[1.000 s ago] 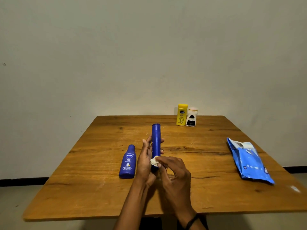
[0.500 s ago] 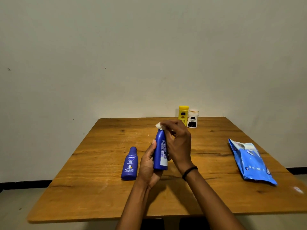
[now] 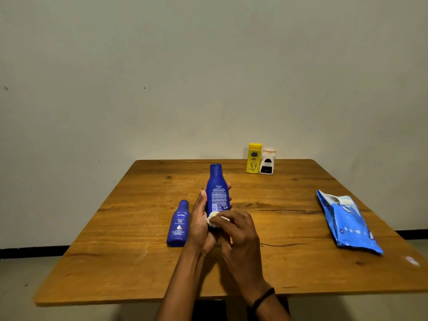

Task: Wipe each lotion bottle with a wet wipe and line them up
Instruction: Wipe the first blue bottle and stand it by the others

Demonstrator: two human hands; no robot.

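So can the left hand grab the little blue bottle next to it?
Not right now, probably. The little blue bottle sits just beside the left hand with nothing between, but that hand grips the big blue bottle while the right hand presses the wipe on it. It would need to let go first.

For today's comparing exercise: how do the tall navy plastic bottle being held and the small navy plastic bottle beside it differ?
The tall navy plastic bottle is gripped by the left hand; the small navy plastic bottle rests on the wooden table. The tall one shows fine print, the small one its logo. Both have navy caps.
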